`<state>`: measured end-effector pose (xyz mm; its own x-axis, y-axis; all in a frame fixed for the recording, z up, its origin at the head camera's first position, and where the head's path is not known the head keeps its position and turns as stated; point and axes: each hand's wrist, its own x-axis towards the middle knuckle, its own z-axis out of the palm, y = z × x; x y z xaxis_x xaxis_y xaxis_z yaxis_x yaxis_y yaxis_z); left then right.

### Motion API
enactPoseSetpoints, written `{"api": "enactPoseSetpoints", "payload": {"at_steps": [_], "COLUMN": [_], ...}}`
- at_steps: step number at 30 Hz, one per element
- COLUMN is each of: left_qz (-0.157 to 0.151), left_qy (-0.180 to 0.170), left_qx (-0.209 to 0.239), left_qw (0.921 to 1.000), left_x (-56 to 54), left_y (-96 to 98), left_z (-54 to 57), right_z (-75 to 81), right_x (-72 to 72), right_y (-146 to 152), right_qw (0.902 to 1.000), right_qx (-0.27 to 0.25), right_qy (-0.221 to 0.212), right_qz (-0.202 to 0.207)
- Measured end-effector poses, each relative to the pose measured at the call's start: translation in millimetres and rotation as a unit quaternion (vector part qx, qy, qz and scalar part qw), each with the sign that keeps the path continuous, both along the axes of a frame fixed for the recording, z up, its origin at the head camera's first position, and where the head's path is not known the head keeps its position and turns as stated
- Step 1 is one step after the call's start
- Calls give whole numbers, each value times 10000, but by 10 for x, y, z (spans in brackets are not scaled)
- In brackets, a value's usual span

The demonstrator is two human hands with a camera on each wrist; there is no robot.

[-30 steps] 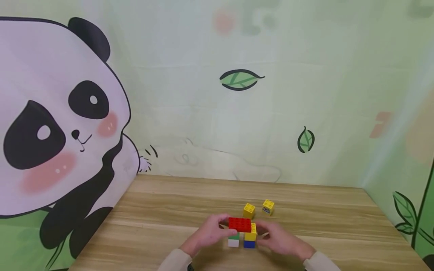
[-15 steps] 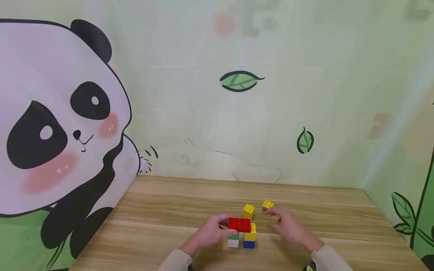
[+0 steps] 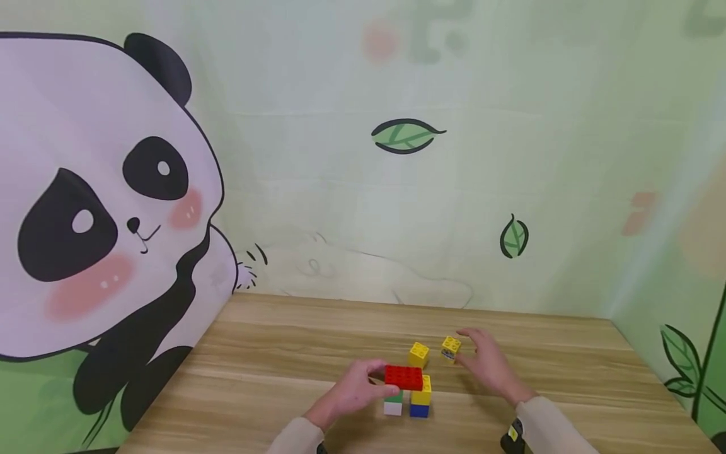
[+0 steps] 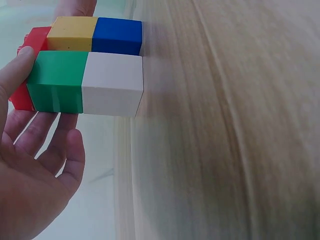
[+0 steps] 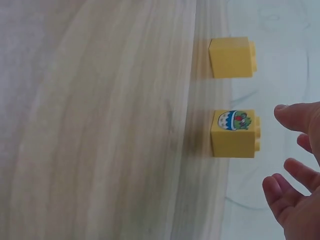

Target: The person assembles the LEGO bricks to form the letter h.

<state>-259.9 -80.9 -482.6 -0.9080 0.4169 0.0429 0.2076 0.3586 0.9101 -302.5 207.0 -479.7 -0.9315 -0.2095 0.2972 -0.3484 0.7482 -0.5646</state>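
My left hand [image 3: 357, 386] pinches a red toy building brick [image 3: 404, 378] between thumb and fingers. It lies like a bridge over two short columns. One column is a green brick [image 4: 57, 82] on a white brick [image 4: 112, 85]; the other is a yellow brick [image 3: 421, 396] on a blue brick [image 3: 420, 410]. Close to a printed yellow brick [image 5: 233, 142], my right hand [image 3: 489, 364] holds its thumb and fingers apart. A gap separates them from that brick in the right wrist view. Left of it stands a plain yellow brick [image 3: 419, 355].
The bricks stand on a wooden table [image 3: 272, 353]. Behind it rises a pale green backdrop [image 3: 317, 189], with a painted panda [image 3: 170, 265] on the left. A side panel [image 3: 669, 277] borders the table on the right.
My right hand has left the side of the columns and moved right and farther back, to the printed yellow brick. My left hand keeps its place on the red brick.
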Motion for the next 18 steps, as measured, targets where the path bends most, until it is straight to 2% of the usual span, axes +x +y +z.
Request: {"api": "enactPoseSetpoints", "payload": {"at_steps": [8, 18], "left_qz": [52, 81], "left_qy": [-46, -36], "left_qx": [-23, -86], "left_qw": [10000, 9999], "left_x": [6, 0], "left_y": [-7, -2], "left_z": [25, 11], "right_z": [-72, -215], "right_x": [-106, -205], "right_y": [-2, 16], "right_qw": [9994, 9967], "right_qx": [11, -231], "right_qy": [-347, -776], "right_qz": [-19, -53]}}
